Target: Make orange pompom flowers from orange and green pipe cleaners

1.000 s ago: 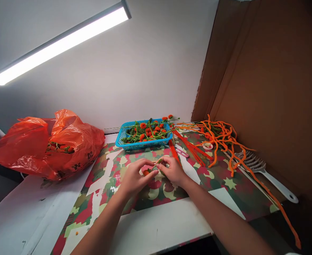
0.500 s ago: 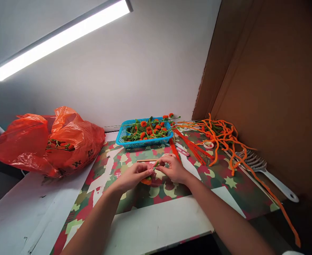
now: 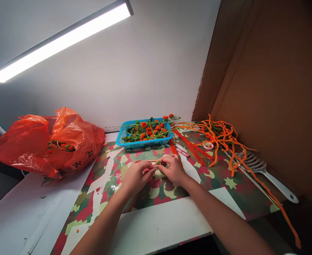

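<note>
My left hand [image 3: 136,176] and my right hand [image 3: 172,169] meet over the patterned mat [image 3: 219,180], fingers pinched together around a small green stem piece [image 3: 158,163]. A thin wooden stick [image 3: 148,161] lies just behind the fingers. Both hands are closed on the small piece. An orange bit shows faintly between the fingers. A blue basket [image 3: 142,143] of orange and green pipe-cleaner flowers stands behind the hands.
An orange plastic bag [image 3: 47,141] lies at the left. Orange pipe cleaners [image 3: 219,136] sprawl at the right beside red sticks [image 3: 190,147], a tape roll [image 3: 207,145] and a white comb-like tool [image 3: 262,170]. A cardboard wall [image 3: 272,88] rises on the right.
The hands have closed tighter together; the orange ball seen a second ago is now mostly hidden between the fingers. The view shifted slightly.
</note>
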A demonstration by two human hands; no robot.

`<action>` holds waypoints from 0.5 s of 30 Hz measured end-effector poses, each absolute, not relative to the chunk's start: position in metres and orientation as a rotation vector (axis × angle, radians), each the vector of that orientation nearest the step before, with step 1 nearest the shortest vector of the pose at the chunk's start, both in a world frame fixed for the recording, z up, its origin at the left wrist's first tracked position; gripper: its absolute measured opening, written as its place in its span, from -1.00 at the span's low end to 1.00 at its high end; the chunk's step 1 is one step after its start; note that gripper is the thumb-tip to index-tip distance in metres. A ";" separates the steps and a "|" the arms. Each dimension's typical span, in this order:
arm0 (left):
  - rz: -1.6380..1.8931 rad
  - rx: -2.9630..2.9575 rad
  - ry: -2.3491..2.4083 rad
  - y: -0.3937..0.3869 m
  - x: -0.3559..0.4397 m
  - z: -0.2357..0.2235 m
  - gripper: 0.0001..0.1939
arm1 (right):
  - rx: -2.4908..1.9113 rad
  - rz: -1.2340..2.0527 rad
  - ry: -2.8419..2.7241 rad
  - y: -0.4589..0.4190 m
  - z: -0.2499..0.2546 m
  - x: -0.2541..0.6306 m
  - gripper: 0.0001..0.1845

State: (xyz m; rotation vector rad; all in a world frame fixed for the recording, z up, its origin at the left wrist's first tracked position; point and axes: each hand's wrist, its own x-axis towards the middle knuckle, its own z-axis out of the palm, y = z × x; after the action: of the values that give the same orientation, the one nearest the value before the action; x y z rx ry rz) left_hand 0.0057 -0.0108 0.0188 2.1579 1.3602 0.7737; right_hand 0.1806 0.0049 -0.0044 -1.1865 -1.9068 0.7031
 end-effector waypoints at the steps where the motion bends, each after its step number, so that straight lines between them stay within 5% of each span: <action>1: 0.721 2.079 1.306 -0.010 0.004 0.020 -0.74 | -1.174 0.719 -1.920 0.005 -0.003 0.182 -0.91; 7: 0.452 1.617 1.022 -0.008 -0.009 0.026 -0.63 | -1.054 0.914 -2.014 0.004 0.010 0.190 -0.95; 15: 0.576 1.529 1.028 -0.008 -0.007 0.021 -0.63 | -1.078 0.969 -1.995 0.005 0.012 0.194 -0.85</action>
State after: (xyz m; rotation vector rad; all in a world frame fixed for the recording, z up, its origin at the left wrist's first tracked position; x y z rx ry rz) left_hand -0.0072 -0.0078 0.0215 1.5290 1.0283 0.5757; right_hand 0.1945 0.0049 0.0124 -1.0776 -1.9955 0.9693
